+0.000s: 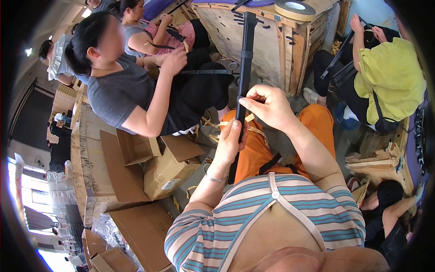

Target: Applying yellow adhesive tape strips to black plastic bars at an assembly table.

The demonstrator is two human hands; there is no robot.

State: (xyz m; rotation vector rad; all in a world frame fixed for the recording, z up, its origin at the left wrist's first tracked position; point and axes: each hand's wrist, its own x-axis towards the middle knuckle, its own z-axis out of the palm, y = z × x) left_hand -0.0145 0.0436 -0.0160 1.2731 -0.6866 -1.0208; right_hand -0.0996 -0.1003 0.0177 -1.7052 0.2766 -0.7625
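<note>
A long black strap (247, 54) runs upright in front of me, from near my lap up toward the wooden crate. My left hand (231, 140) is wrapped around its lower part, above my orange trousers. My right hand (267, 106) pinches the strap's edge a little higher, thumb and fingers closed on it. A tan paper strip (224, 123) sticks out beside my left hand. The strap's lower end is hidden behind my left hand and forearm.
A wooden crate (276, 45) stands ahead with a tape roll (295, 8) on top. A person in grey (122, 90) sits to my left handling another black strap; a person in yellow (389, 77) sits right. Cardboard boxes (163, 167) lie at lower left.
</note>
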